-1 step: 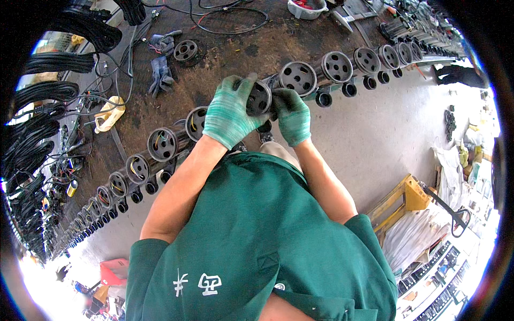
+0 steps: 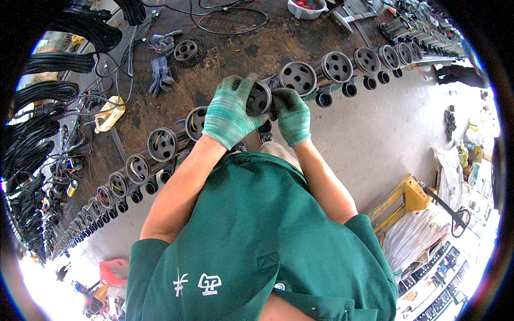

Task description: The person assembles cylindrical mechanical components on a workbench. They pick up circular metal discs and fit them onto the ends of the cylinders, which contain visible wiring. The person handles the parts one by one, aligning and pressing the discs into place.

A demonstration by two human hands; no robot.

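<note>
Both my hands wear green knit gloves with darkened fingers. My left hand (image 2: 231,113) is closed around the left side of a dark round housing (image 2: 258,98), its thumb and fingers at the rim. My right hand (image 2: 292,115) grips the right edge of the same housing, its fingertips partly hidden behind the rim. The housing's end is a disc with holes in it. To its right stands a similar housing (image 2: 297,78) in the row, and to its left another housing (image 2: 196,123) with a yellow wire showing in it, partly covered by my left hand.
The row of housings runs along the near edge of a stained brown bench (image 2: 225,56), with small black cups (image 2: 323,99) below. Grey gloves (image 2: 160,75), a loose round part (image 2: 186,51), a yellow container (image 2: 110,114) and a grey bowl (image 2: 307,8) lie beyond. Black cable bundles (image 2: 37,96) hang left.
</note>
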